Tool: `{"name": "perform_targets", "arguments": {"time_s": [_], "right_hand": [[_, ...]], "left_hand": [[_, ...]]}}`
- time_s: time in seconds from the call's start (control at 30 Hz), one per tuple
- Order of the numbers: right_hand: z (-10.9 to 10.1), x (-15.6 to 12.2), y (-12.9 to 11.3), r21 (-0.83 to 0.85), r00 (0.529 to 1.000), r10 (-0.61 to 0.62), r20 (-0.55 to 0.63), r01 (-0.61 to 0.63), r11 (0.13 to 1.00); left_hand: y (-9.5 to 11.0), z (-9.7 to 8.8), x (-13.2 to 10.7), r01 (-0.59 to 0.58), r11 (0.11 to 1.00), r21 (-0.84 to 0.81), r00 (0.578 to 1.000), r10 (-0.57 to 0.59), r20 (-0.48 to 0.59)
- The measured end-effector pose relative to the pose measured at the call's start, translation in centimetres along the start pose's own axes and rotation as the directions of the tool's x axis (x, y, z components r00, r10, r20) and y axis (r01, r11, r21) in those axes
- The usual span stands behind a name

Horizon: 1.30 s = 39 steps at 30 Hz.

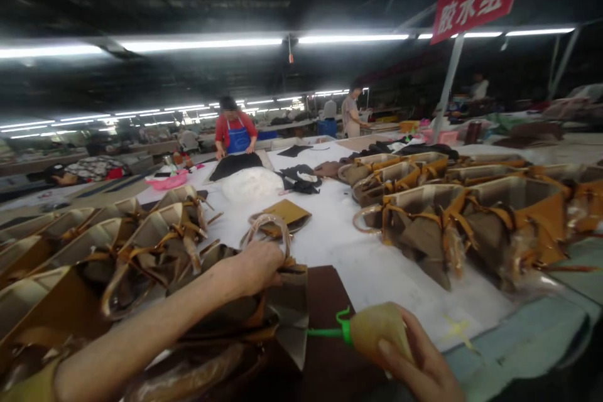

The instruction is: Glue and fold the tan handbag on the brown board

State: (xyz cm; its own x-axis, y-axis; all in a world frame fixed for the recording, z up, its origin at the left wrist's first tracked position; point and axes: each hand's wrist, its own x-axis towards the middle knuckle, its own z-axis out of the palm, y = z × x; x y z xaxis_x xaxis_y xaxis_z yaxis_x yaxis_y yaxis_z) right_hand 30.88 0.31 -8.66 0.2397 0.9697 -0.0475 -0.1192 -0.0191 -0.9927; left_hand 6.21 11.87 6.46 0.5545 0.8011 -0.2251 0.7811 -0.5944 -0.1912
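My right hand (419,352) is wrapped around a yellowish squeeze bottle (377,330) with a green cap and a long thin green nozzle. The bottle lies nearly level, and its nozzle tip points left, at the side of a brown and tan handbag (288,304). At that bag's upper edge, beside its plastic-wrapped handle (284,229), my left hand (261,264) has its fingers closed on the bag. The fingertips are partly hidden. Under the bag's right side shows a dark brown board (327,289).
Rows of open-topped handbags stand at left (85,245) and right (424,201). On the white table covering (377,270) lie a tan bag piece (285,215), dark cloth (301,179) and a pink basin (167,181). A co-worker in a blue apron (239,139) stands across the table.
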Motion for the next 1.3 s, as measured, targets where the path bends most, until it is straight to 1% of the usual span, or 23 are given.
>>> {"name": "perform_targets", "arguments": {"time_s": [0.07,0.17,0.27,0.37,0.5,0.67,0.83,0.97,1.17,1.3], "right_hand": [[-0.3,0.7,0.2,-0.084,1.0,0.001,-0.004,-0.001,0.996],[-0.3,1.2,-0.4,-0.224,1.0,-0.03,-0.008,0.028,0.974],[0.5,1.1,-1.3,-0.313,0.997,-0.07,0.029,0.075,0.947],[1.5,0.9,-1.5,-0.378,0.994,-0.1,0.034,0.106,0.92],[2.4,1.2,-0.8,-0.364,0.993,-0.103,0.05,0.114,0.924],[3.2,2.2,-0.4,-0.348,0.987,-0.156,0.045,0.162,0.923],[4.0,2.4,-0.4,-0.354,0.984,-0.157,0.083,0.176,0.918],[3.6,2.1,-0.3,-0.357,0.987,-0.138,0.083,0.158,0.921],[3.2,1.2,-0.5,-0.34,0.991,-0.088,0.098,0.116,0.933],[3.3,0.4,-0.8,-0.354,0.992,-0.062,0.112,0.098,0.93]], "left_hand": [[-0.2,-0.2,0.1,-0.012,1.0,-0.016,1.0,0.012,0.017],[0.1,-0.6,0.1,-0.038,0.999,-0.017,0.999,0.038,0.027],[0.7,-0.9,-0.3,-0.035,0.999,-0.008,0.998,0.036,0.042],[1.1,-0.9,-1.3,-0.045,0.999,-0.019,0.999,0.045,0.024],[1.6,-0.5,-3.1,-0.057,0.998,-0.028,0.998,0.058,0.001],[2.2,0.2,-4.5,-0.059,0.997,-0.045,0.998,0.057,-0.041],[2.1,0.4,-4.7,-0.046,0.997,-0.065,0.999,0.045,-0.021],[2.1,0.6,-4.6,-0.075,0.994,-0.077,0.997,0.073,-0.032],[2.6,0.5,-5.2,-0.05,0.995,-0.089,0.999,0.05,-0.005],[2.3,1.3,-5.5,-0.076,0.991,-0.109,0.995,0.069,-0.068]]}}
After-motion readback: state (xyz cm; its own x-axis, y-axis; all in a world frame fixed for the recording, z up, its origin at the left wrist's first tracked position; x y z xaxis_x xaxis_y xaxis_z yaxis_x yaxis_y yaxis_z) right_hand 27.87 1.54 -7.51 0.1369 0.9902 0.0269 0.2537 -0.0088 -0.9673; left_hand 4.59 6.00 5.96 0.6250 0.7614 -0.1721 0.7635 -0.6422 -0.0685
